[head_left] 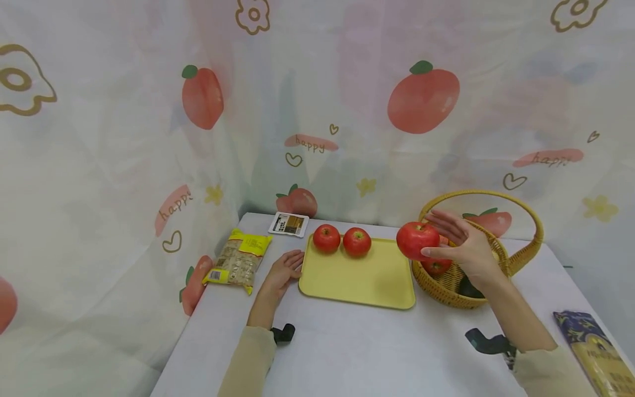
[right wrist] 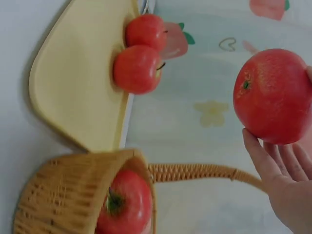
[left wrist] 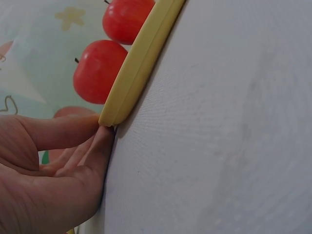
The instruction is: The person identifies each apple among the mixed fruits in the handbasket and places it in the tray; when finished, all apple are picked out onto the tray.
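In the head view my right hand (head_left: 468,251) holds a red apple (head_left: 418,240) up over the right edge of the yellow tray (head_left: 357,284). Thumb and fingers grip its side in the right wrist view. Two more red apples (head_left: 326,239) (head_left: 357,242) sit side by side at the tray's back left. My left hand (left wrist: 63,161) pinches the tray's left rim (left wrist: 113,109), thumb on the edge and fingers against its underside. Below the right hand stands a wicker basket (head_left: 448,296) with a red apple (right wrist: 127,202) and a dark green item (head_left: 469,288) inside.
A yellow bag of food (head_left: 240,260) lies left of the tray, and a small white labelled pack (head_left: 289,224) lies behind it. A blue and gold packet (head_left: 597,353) is at the table's right edge. The basket's tall handle (head_left: 537,231) arches up near the right hand.
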The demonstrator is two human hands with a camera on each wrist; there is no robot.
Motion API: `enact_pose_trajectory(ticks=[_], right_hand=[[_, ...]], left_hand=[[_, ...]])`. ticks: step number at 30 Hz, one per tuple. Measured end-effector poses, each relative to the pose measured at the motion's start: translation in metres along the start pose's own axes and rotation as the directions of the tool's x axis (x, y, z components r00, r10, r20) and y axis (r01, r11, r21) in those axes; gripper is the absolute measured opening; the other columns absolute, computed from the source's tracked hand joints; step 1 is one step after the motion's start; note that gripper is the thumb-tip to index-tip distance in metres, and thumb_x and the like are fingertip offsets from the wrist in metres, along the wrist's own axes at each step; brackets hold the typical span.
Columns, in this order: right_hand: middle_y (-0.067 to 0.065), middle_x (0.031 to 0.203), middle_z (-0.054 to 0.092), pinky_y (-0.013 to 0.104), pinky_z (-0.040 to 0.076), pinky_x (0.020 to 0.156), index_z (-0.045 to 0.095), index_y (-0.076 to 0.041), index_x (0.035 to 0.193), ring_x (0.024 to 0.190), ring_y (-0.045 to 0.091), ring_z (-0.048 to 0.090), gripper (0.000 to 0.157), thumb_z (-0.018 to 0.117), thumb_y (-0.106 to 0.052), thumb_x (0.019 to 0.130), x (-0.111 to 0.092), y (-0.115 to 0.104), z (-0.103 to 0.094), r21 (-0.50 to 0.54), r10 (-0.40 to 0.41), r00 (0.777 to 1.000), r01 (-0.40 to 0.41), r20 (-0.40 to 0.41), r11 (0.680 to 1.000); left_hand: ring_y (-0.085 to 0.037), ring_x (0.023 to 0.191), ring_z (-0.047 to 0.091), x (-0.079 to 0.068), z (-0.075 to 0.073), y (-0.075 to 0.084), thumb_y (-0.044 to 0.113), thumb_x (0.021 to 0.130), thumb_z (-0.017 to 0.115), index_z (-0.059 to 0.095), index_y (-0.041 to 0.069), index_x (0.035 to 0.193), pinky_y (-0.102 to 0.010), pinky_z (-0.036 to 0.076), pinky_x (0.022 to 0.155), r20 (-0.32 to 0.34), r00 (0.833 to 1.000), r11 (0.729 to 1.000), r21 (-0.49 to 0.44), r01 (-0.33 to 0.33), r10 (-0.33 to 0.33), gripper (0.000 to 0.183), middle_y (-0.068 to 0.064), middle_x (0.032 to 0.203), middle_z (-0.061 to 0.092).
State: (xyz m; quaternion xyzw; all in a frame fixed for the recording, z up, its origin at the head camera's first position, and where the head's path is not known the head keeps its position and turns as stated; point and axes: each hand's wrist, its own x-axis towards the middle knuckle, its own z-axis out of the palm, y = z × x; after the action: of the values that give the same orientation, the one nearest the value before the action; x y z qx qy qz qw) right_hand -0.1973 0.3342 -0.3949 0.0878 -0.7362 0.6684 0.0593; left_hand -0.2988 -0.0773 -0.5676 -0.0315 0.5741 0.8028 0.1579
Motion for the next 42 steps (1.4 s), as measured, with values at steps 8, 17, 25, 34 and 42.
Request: enact_pose_trajectory(ticks=[8, 17, 25, 34, 42], right_hand=[[-0.004, 0.145, 0.063, 0.023, 0.056, 0.097, 0.045, -0.015, 0.157, 0.13, 0.009, 0.058, 0.08, 0.078, 0.007, 0.087, 0.009, 0.004, 0.032, 0.071, 0.034, 0.999, -0.035, 0.02, 0.997], [0.005, 0.153, 0.056, 0.024, 0.054, 0.102, 0.043, -0.017, 0.159, 0.132, 0.018, 0.057, 0.086, 0.079, 0.01, 0.085, 0.02, 0.016, 0.059, 0.101, -0.013, 0.996, 0.004, 0.085, 0.995], [0.005, 0.153, 0.057, 0.026, 0.056, 0.101, 0.046, -0.017, 0.157, 0.133, 0.016, 0.056, 0.084, 0.082, 0.004, 0.084, 0.024, 0.027, 0.085, 0.127, 0.039, 0.994, -0.051, 0.098, 0.991], [0.007, 0.148, 0.061, 0.027, 0.055, 0.102, 0.047, -0.011, 0.155, 0.137, 0.014, 0.055, 0.082, 0.083, 0.004, 0.084, 0.032, 0.042, 0.112, 0.189, 0.074, 0.994, -0.089, 0.085, 0.978], [0.005, 0.144, 0.064, 0.025, 0.053, 0.103, 0.049, -0.01, 0.154, 0.137, 0.015, 0.055, 0.083, 0.085, 0.005, 0.081, 0.04, 0.06, 0.131, 0.247, 0.127, 0.991, -0.133, 0.039, 0.96]], left_hand=[[-0.036, 0.15, 0.039, 0.0, 0.0, -0.001, -0.032, 0.082, 0.047, 0.036, -0.007, 0.156, -0.043, 0.039, 0.12, -0.006, 1.0, 1.0, 0.011, -0.006, 0.006, 0.078, -0.027, 0.159, 0.041], [-0.037, 0.15, 0.039, -0.001, 0.001, 0.001, -0.033, 0.083, 0.046, 0.038, -0.007, 0.154, -0.046, 0.038, 0.121, -0.005, 1.0, 1.0, 0.005, -0.011, 0.011, 0.076, -0.028, 0.159, 0.042], [-0.037, 0.149, 0.04, 0.001, 0.001, -0.001, -0.033, 0.082, 0.045, 0.038, -0.007, 0.154, -0.046, 0.038, 0.121, -0.007, 1.0, 1.0, 0.006, -0.01, 0.01, 0.076, -0.028, 0.158, 0.043], [-0.037, 0.149, 0.04, 0.0, 0.002, 0.001, -0.032, 0.084, 0.045, 0.038, -0.007, 0.154, -0.047, 0.038, 0.121, -0.008, 1.0, 1.0, 0.012, -0.017, 0.017, 0.075, -0.028, 0.158, 0.043], [-0.037, 0.149, 0.04, -0.001, 0.002, 0.002, -0.032, 0.084, 0.046, 0.037, -0.007, 0.155, -0.046, 0.038, 0.121, -0.003, 1.0, 1.0, 0.011, -0.005, 0.005, 0.076, -0.028, 0.159, 0.042]])
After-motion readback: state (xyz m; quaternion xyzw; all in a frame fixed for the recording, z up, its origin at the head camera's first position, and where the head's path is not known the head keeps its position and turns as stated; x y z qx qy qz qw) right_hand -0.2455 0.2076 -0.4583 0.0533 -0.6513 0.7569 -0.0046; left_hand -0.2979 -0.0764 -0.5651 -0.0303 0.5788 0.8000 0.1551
